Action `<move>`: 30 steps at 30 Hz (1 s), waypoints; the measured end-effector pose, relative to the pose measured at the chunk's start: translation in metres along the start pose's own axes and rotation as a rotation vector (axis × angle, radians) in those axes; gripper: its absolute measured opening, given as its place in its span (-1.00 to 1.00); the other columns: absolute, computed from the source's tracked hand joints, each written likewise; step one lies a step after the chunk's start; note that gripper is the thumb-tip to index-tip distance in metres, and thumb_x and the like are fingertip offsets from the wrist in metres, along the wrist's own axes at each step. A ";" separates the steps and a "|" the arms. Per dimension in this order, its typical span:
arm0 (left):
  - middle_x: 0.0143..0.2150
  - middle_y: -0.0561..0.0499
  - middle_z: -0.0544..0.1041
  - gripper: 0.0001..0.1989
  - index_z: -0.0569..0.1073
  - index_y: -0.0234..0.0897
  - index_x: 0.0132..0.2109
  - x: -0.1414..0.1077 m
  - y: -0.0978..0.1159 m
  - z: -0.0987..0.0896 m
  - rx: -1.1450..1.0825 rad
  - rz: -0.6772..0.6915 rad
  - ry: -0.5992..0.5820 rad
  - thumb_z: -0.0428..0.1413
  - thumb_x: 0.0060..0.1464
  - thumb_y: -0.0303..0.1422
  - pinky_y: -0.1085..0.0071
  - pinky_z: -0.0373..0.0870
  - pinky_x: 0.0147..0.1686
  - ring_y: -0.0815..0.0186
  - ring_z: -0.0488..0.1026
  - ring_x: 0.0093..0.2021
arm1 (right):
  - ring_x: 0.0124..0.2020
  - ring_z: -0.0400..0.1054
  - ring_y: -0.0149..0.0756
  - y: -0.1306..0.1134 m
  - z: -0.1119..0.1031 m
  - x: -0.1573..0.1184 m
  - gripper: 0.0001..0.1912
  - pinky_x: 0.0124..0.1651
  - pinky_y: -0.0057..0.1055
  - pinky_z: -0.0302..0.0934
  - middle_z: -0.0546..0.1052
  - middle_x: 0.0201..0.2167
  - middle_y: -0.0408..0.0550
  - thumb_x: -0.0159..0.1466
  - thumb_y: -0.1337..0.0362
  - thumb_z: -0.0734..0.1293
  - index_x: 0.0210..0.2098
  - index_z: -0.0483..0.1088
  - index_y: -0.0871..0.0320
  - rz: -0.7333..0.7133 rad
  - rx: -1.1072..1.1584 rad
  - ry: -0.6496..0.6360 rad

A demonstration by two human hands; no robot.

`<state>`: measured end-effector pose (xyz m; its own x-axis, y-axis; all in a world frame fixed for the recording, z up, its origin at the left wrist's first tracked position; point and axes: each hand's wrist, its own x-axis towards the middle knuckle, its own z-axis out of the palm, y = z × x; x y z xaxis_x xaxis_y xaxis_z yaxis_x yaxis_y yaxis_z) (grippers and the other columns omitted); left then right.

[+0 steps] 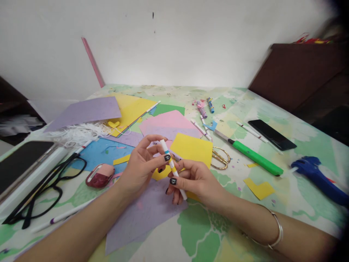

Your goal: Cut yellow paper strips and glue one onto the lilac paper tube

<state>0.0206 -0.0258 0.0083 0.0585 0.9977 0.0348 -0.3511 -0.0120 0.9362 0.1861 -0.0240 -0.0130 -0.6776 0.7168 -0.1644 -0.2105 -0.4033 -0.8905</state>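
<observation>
Between my two hands is a slim white marker [173, 170] with a blue ring near its upper end and yellow bands, tilted from upper left to lower right. My left hand [151, 160] pinches its upper part between thumb and fingers. Lower on the marker, my right hand [191, 178] holds it with thumb and fingertips. Behind the hands lies a yellow paper square [195, 147], and a purple sheet [141, 218] is spread below them. Gold-handled scissors [220, 158] stick out from the yellow paper's right side.
At right lie a green utility knife [253, 156] with its blade out, a black phone [272, 134] and a blue glue gun [319, 178]. At left are black glasses [51, 185], a red case [100, 175] and white strings [79, 134]. Coloured papers and markers lie behind.
</observation>
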 end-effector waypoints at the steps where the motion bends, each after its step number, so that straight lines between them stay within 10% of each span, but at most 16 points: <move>1: -0.48 0.18 0.46 -0.61 0.38 -0.15 -0.14 0.000 0.000 0.000 0.000 -0.002 0.000 0.32 -0.14 -0.45 0.57 0.24 -0.55 0.50 0.33 -0.54 | -0.63 0.42 -0.46 0.000 0.000 0.000 -0.66 -0.53 -0.54 0.30 0.57 -0.54 -0.13 0.09 0.16 0.47 -0.30 0.27 0.16 0.000 0.002 -0.001; 30: -0.47 0.16 0.43 -0.61 0.41 -0.15 -0.13 0.000 0.000 0.001 -0.012 -0.024 0.018 0.32 -0.14 -0.46 0.59 0.15 -0.59 0.50 0.30 -0.56 | -0.62 0.43 -0.47 -0.002 0.003 -0.001 -0.68 -0.52 -0.55 0.30 0.57 -0.54 -0.13 0.12 0.18 0.46 -0.27 0.30 0.18 -0.012 0.003 -0.018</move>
<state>0.0214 -0.0260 0.0091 0.0496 0.9987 0.0062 -0.3615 0.0122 0.9323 0.1846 -0.0260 -0.0100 -0.6876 0.7113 -0.1456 -0.2213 -0.3964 -0.8910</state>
